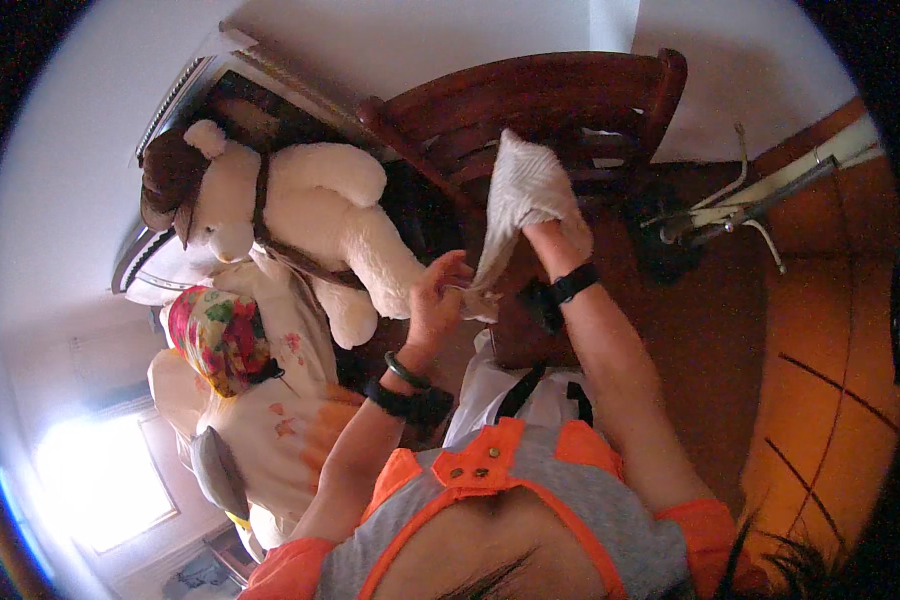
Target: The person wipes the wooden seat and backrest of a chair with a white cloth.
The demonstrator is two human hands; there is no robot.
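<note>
A white ribbed cloth (529, 180) is draped over my right hand (544, 234), hiding its fingers. It lies against the slatted back of a dark wooden chair (525, 86). The cloth narrows into a twisted tail that runs to my left hand (436, 296), whose curled fingers pinch it near the thumb. Just left of that hand, a large cream plush bear (311, 202) with a brown hat and dark straps lies across the view, its leg close to my fingers. The chair's dark seat (525, 334) shows below the cloth.
A silver-framed piece of furniture (172, 105) stands behind the bear. At left are a floral-patterned bundle (217, 337), a pale printed cover (270, 427) and a grey cushion (217, 469). A metal rack with curved hooks (727, 217) stands right of the chair, above an orange-brown floor (817, 337).
</note>
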